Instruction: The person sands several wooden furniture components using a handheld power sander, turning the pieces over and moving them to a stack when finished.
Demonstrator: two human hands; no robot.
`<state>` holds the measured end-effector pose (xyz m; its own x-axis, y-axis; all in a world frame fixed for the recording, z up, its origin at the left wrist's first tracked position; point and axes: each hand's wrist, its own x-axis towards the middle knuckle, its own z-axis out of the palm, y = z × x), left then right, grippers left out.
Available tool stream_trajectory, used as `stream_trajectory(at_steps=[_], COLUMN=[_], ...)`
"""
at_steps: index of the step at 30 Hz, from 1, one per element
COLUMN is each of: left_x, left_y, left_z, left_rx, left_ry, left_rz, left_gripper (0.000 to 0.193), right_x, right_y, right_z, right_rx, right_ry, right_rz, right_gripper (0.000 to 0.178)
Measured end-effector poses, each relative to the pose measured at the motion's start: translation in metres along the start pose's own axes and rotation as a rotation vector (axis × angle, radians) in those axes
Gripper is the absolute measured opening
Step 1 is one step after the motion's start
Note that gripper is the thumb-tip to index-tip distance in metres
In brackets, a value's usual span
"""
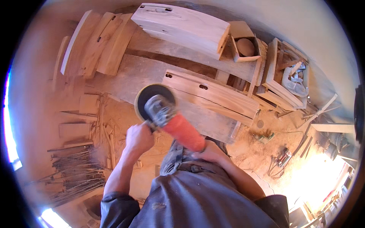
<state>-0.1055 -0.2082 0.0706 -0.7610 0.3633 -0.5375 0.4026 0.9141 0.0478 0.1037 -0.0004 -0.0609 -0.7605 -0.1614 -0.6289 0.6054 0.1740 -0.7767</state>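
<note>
An angle sander (181, 130) with an orange-red body, a grey metal head and a round dark disc is held up in front of me, tilted. My left hand (140, 138) is closed in a fist round its side handle, just below the disc. The rear end of the body is in my right hand (207, 152), close to my waist; some of those fingers are hidden. A wooden board (216, 97) with slots near its edge lies on the workbench (148, 72), just right of the disc. The disc looks clear of the board.
A pale slotted wooden block (182, 24) lies at the back of the bench. Several planks (108, 45) are stacked at the far left. A box (247, 57) and a wooden crate (273, 81) stand at the right. Metal rods (74, 171) and a corded power tool (283, 156) lie on the floor.
</note>
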Motion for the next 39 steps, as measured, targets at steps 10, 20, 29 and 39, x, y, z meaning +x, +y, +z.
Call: stream_trajectory(at_steps=[10,20,29,39], left_x=[0.094,0.146,0.142,0.081], left_y=[0.102,0.005,0.016,0.174], left_z=[0.03,0.002,0.001,0.052], left_rx=[-0.21,-0.229,-0.168,-0.054], left_ry=[-0.122,0.024,-0.083,-0.131], left_rz=[0.488,0.224,0.247,0.49], left_gripper=[0.019,0.015,0.018,0.017], right_x=[-0.091,0.014,0.001,-0.131], right_y=[-0.012,-0.09,-0.07,0.028], right_z=[-0.047,-0.015,-0.008,-0.011], right_rx=[0.191,0.053,0.08,0.292], right_ry=[0.624,0.445,0.513,0.617], right_rz=[0.542,0.481,0.332,0.538], right_gripper=[0.018,0.028,0.029,0.028])
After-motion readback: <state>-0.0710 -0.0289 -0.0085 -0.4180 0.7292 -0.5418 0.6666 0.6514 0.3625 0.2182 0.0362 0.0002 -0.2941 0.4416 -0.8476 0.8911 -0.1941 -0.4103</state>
